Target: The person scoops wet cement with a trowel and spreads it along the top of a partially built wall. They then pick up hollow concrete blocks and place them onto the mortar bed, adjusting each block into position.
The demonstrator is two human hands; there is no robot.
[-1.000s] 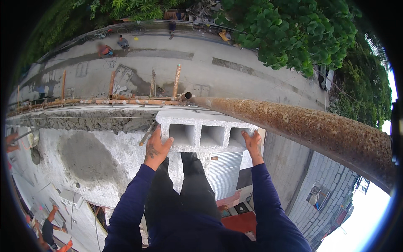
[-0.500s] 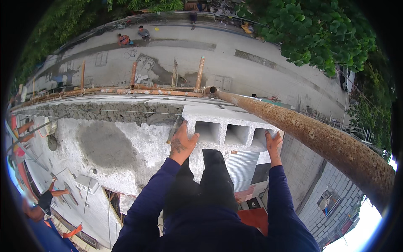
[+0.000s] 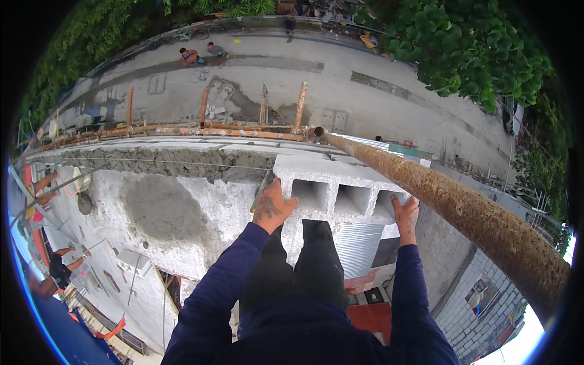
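A grey hollow concrete block (image 3: pixel 328 169) sits on top of the wall in front of me, its three square openings facing me. My left hand (image 3: pixel 274 208) grips its left end, thumb at the edge of the nearest opening. At the other end, my right hand (image 3: pixel 406 218) is closed round the block, with its thumb at the right opening. Left of the block, rough wet mortar (image 3: pixel 176 165) runs along the wall top, with a thin string (image 3: pixel 207 165) stretched above it. A narrow flat piece (image 3: pixel 261 191) stands beside my left hand; its kind is unclear.
A thick rusty pipe (image 3: pixel 450 201) slants past the block on the right. Rusty scaffold poles (image 3: pixel 243 131) line the wall's far side, high above a street (image 3: pixel 267 48) with people. Another person (image 3: pixel 58 267) is at lower left. Metal roofing (image 3: pixel 356 249) lies far below.
The whole view has shifted slightly, so the scene sits a little further right. Both hands stay on the block, which shows no clear movement against the wall.
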